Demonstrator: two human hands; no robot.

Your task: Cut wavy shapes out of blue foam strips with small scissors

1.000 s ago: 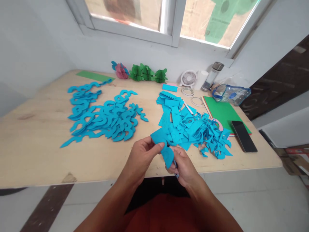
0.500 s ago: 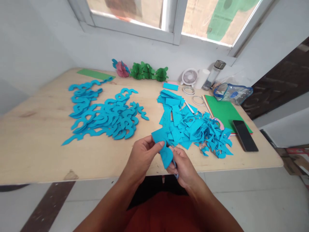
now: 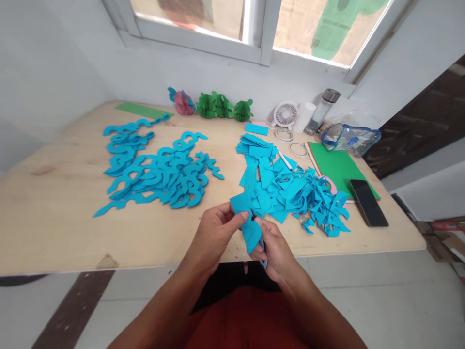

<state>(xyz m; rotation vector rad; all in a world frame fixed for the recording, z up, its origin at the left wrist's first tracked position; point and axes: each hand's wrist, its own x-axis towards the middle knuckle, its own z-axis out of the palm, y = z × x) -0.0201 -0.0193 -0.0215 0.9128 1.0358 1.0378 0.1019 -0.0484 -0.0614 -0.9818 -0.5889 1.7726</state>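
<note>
My left hand (image 3: 214,231) pinches a piece of blue paper (image 3: 244,217) above the table's front edge. My right hand (image 3: 275,249) is closed round blue-handled scissors (image 3: 264,257), mostly hidden by the fingers, and works at the lower part of the same paper. A pile of curved blue cut-outs (image 3: 156,169) lies to the left. A heap of blue paper pieces and offcuts (image 3: 290,191) lies just beyond my hands to the right.
The wooden table (image 3: 54,213) stands under a window. On its right are a black phone (image 3: 368,202), a green sheet (image 3: 336,167), a clear pouch (image 3: 350,139), tape rings, a small fan (image 3: 285,115) and a bottle. Green paper decorations (image 3: 221,107) line the back.
Both hands stay on the blue paper, which has turned a little in the grip. The view has shifted slightly.
</note>
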